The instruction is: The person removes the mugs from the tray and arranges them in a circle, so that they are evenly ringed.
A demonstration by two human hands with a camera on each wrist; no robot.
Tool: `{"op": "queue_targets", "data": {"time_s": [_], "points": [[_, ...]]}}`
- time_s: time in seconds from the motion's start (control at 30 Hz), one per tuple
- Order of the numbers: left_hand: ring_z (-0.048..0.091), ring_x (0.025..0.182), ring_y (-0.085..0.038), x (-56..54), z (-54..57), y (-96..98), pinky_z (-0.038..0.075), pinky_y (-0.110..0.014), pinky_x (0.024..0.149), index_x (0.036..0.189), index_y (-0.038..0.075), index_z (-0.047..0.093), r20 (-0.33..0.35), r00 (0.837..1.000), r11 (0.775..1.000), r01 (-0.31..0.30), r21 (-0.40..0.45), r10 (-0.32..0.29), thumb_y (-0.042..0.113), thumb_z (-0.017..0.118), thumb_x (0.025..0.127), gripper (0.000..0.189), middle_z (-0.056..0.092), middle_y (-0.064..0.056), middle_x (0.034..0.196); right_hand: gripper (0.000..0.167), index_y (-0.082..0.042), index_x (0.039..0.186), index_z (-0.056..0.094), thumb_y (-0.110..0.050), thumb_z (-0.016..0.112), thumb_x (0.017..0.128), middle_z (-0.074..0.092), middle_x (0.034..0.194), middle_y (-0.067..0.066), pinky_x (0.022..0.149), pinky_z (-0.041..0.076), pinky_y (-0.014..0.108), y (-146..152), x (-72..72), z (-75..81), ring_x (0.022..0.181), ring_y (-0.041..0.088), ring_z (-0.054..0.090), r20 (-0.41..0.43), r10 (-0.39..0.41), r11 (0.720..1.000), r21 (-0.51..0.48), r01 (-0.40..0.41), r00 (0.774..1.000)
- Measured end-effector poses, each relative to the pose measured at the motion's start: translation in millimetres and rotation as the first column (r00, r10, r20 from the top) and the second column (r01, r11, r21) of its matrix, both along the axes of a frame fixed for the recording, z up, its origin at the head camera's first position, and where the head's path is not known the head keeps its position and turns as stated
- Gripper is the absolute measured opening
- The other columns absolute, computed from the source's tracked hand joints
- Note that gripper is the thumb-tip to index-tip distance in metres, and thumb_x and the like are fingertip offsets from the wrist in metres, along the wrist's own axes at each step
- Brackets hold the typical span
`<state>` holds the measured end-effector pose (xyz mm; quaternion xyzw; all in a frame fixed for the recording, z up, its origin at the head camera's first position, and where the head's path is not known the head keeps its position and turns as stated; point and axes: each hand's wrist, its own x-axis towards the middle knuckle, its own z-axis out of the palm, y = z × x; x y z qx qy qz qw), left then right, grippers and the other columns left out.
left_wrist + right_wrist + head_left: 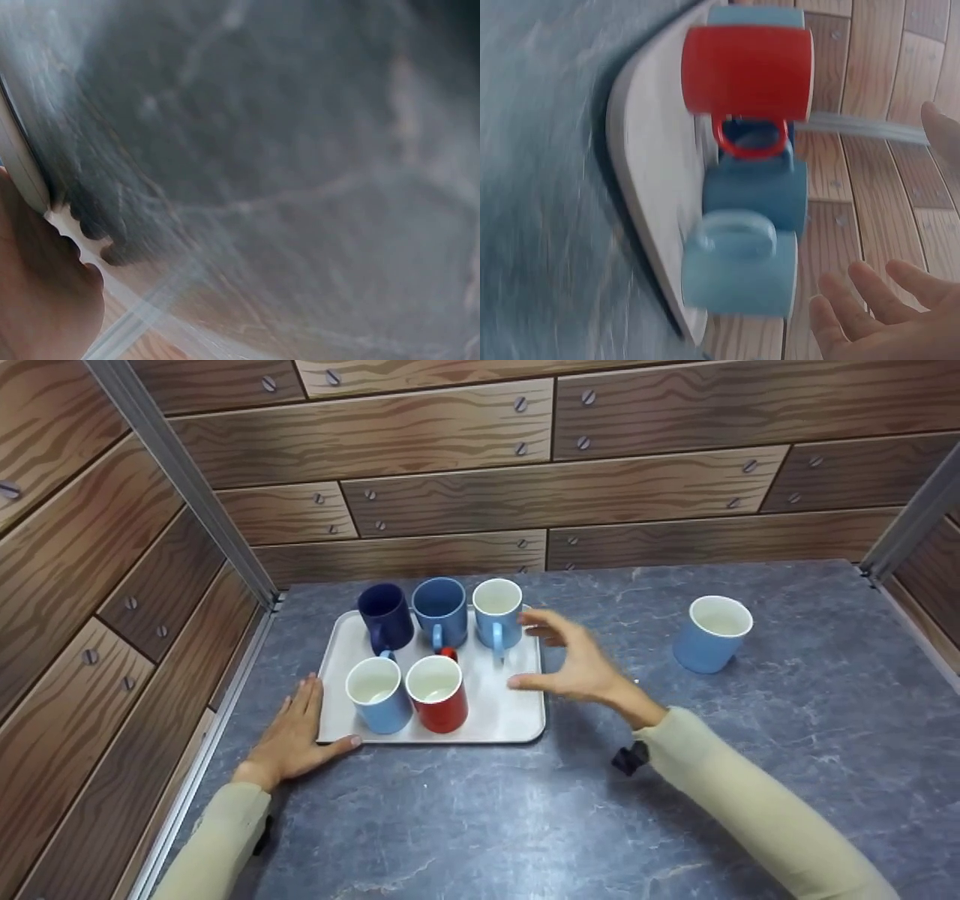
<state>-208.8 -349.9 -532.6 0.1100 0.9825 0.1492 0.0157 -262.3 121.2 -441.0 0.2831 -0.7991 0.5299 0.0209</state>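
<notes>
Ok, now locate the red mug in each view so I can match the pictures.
Head: red mug just left of centre, in the near row on the tray.
Left wrist: not in it.
Right wrist: the red mug is at upper middle, handle toward the picture's bottom.
Shared landmark: the tray, at the far left edge in left wrist, left of the mug in right wrist.

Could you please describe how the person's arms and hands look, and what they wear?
The left hand and right hand wear no gloves. Pale yellowish long sleeves reach the wrists. A small black object shows at each cuff; its kind is unclear.
</notes>
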Motion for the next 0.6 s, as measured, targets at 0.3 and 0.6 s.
{"op": "queue_targets", "data": {"time_s": [0.3,0.6], "points": [[0.010,0.163,-0.051,-1.2,-0.1,0.4,0.014,-0.063,0.133,0.166,-0.011,0.012,-0.006,1.000,1.000,0.002,-0.009,-0.002,0.076,0.066,0.090,0.128,0.009,-0.031,0.176,0.096,-0.004,0.153,0.054,-0.026,0.101,0.072,0.063,0.148,0.015,0.113,0.051,0.057,-41.4,4.4,-18.6,0.133,0.035,0.064,0.023,0.061,0.998,0.002,-0.061,0.998],[0.011,0.163,-0.051,-0.8,1.2,0.4,0.014,-0.063,0.133,0.166,-0.011,0.012,-0.002,1.000,1.000,-0.003,-0.013,0.003,0.075,0.067,0.090,0.128,0.009,-0.030,0.176,0.094,-0.001,0.152,0.052,-0.023,0.099,0.075,0.063,0.145,0.023,0.108,0.052,0.065,-74.6,2.8,-40.4,0.130,0.046,0.064,0.050,0.136,0.990,-0.041,-0.134,0.989]]}}
